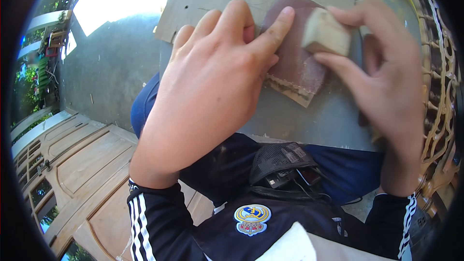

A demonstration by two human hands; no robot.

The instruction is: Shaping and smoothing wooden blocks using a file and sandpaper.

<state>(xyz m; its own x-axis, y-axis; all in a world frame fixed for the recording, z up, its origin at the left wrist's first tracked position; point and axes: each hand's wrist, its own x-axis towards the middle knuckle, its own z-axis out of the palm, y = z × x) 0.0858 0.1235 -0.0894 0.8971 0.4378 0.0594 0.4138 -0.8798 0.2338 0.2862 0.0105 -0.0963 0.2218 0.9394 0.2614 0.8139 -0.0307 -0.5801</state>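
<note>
A reddish-brown sheet of sandpaper [296,67] lies on a grey board [309,125] in front of me, with pale dust along its near edge. From under that edge a strip of wood [295,94] sticks out. My left hand [227,58] holds the sandpaper down, index finger stretched along it, thumb below and the other fingers curled. Between the thumb and fingers of my right hand [386,63] is a small pale wooden block [327,33], its face against the sandpaper's right part. The right hand is slightly blurred.
The board rests over my lap, where a black mesh pouch [285,164] holds small items. Carved wooden panels [77,164] lie at the lower left. Ornate carved woodwork [437,77] stands along the right. Concrete floor [111,63] and bright sunlight are at the upper left.
</note>
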